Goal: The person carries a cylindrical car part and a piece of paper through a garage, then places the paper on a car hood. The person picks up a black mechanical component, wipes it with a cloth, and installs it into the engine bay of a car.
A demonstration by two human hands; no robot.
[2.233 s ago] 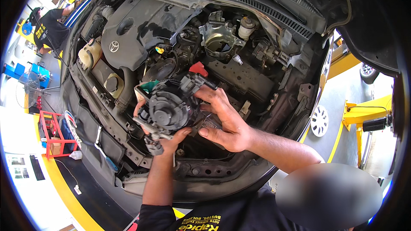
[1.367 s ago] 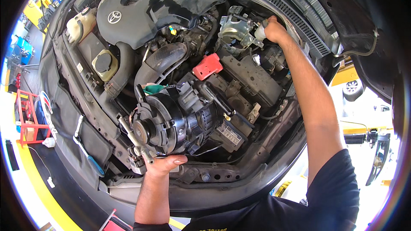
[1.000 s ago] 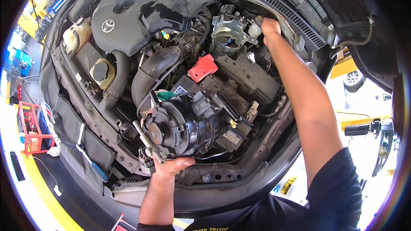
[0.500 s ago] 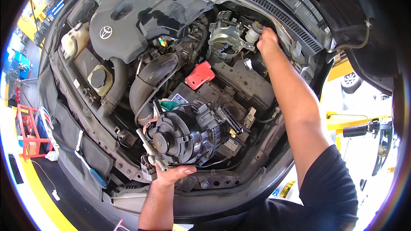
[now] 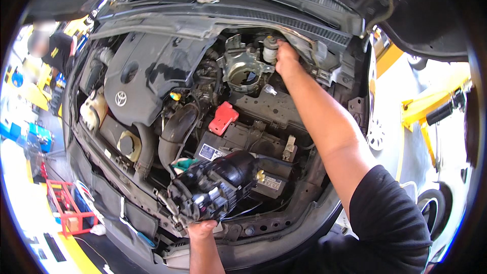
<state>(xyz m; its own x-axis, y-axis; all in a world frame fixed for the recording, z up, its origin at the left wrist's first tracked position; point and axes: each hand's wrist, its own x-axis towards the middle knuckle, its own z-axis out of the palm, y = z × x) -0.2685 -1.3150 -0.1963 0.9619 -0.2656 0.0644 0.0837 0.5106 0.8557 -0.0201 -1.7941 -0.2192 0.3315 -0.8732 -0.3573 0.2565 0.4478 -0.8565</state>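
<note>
My left hand (image 5: 203,229) comes up from the lower edge and grips a black cylindrical motor-like unit (image 5: 210,185) from below. The unit lies tilted over the front of the engine bay, partly in front of the battery (image 5: 243,139); a green piece (image 5: 185,164) shows at its upper left. Far back on the right, my right hand (image 5: 287,57) is curled against a small grey canister (image 5: 270,49). Its fingertips are hidden, so what they grip does not show. Left of the canister sits a round metal bracket (image 5: 242,73) with an open ring.
A black engine cover (image 5: 147,78) fills the left of the bay, beside a thick intake hose (image 5: 175,132). The battery carries a red terminal cover (image 5: 223,118). A blue-handled tool (image 5: 142,237) rests on the front cover. Another person (image 5: 58,50) stands far left.
My view has shifted and tilted up. The black unit in my left hand has turned, so its round hub face no longer shows. My right hand stays by the grey canister.
</note>
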